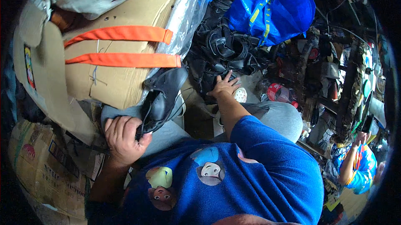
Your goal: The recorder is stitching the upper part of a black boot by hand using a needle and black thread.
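Observation:
My left hand (125, 139) is closed round the lower end of a black shoe (161, 99), its fingers curled over and partly hidden. This shoe lies tilted over my left leg, with thin dark laces or cords hanging from it. My right hand (225, 86) reaches out with spread fingers at the near edge of a pile of black shoes (227, 49). Its fingertips touch or nearly touch the pile; I cannot tell which. Just beside that wrist, a white clog with holes (240, 95) shows, apparently on my foot.
A large cardboard box (121, 83) with two orange straps (125, 60) stands at the left. Behind the pile lies a blue bag (275, 11). A bottle with a red label (278, 93) and clutter are at the right, where another person (359, 166) sits. Another carton (46, 166) is lower left.

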`<state>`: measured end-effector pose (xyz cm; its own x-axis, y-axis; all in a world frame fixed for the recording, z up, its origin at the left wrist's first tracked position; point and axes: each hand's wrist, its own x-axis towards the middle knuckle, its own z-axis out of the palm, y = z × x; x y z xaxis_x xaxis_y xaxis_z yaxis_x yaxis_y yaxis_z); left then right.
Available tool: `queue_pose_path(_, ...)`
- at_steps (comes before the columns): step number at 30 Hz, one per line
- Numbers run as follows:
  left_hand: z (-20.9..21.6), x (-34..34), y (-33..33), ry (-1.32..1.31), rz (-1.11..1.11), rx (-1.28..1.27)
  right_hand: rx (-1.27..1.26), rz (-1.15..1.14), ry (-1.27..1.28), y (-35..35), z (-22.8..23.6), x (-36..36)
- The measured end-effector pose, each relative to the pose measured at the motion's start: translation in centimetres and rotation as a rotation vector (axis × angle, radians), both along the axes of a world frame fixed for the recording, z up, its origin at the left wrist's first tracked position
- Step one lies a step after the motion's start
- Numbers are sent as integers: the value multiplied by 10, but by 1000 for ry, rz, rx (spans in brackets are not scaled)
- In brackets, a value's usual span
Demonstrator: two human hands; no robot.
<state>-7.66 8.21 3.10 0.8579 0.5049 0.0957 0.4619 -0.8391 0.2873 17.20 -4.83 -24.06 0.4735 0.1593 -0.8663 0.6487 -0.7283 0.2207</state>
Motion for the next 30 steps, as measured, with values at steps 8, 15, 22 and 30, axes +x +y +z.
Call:
queue_pose_path(8, 3, 3, 8, 63, 15, -51, 349, 173, -59, -17, -41, 20)
queue_pose_path(15, 7, 10, 4, 20, 16, -60, 643, 307, -244, -2, 0, 70)
queue_pose_path(22, 7, 10, -3, 10, 11, -56, 815, 355, -433, 38, 74, 152)
queue_pose_path(30, 9, 14, -3, 41, 28, -63, 785, 307, -609, 99, 86, 237)
